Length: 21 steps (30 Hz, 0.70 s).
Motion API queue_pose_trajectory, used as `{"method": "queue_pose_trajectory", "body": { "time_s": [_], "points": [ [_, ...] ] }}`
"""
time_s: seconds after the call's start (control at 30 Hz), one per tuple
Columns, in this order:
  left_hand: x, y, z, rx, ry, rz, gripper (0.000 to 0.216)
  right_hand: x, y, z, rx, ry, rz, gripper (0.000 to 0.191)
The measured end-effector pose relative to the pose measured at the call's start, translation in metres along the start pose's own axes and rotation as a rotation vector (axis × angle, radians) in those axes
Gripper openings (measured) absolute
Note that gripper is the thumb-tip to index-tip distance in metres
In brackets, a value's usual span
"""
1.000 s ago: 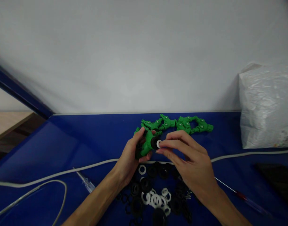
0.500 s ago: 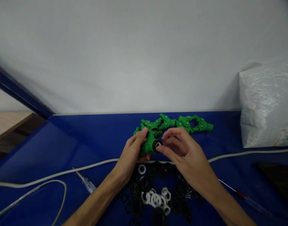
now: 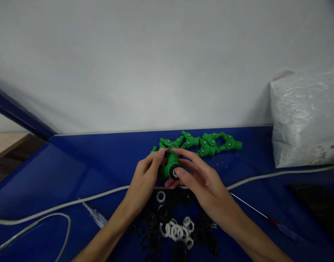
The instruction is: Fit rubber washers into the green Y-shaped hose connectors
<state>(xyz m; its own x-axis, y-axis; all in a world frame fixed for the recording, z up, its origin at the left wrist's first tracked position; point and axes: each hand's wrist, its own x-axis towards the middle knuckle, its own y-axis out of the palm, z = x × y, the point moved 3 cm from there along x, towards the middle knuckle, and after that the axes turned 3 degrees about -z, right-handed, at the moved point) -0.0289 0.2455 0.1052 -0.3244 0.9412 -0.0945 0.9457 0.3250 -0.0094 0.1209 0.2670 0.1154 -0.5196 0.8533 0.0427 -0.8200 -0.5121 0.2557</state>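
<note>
In the head view, our left hand [image 3: 145, 178] grips the green fitting [image 3: 170, 160] just beyond the loose rings [image 3: 174, 230], fingers closed round its body. Our right hand [image 3: 203, 183] pinches the black collar [image 3: 172, 169] at the fitting's near end, thumb on the white ring [image 3: 175, 174]. We judge the ring wants square, even pressure against a steady left grip, or it may cock.

A green plastic fitting [image 3: 168, 162], its black collar [image 3: 171, 170] holding a white washer [image 3: 174, 174] and facing nearward, is held near the blue tabletop's [image 3: 87, 163] far edge.
</note>
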Motion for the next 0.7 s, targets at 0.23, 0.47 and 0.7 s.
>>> {"method": "queue_pose_trajectory", "body": {
  "time_s": [0.23, 0.47, 0.7],
  "points": [
    [-0.009, 0.007, -0.011, 0.055, 0.177, 0.060, 0.047, 0.002, -0.013, 0.007, -0.103, -0.049, -0.186, 0.037],
    [-0.012, 0.008, -0.010, 0.157, 0.194, 0.042, 0.054, -0.001, -0.010, 0.000, -0.106, -0.081, -0.139, 0.042],
    [-0.015, 0.011, -0.010, 0.180, 0.210, -0.035, 0.051, -0.002, -0.004, -0.003, -0.228, -0.112, -0.138, 0.037]
  ]
}}
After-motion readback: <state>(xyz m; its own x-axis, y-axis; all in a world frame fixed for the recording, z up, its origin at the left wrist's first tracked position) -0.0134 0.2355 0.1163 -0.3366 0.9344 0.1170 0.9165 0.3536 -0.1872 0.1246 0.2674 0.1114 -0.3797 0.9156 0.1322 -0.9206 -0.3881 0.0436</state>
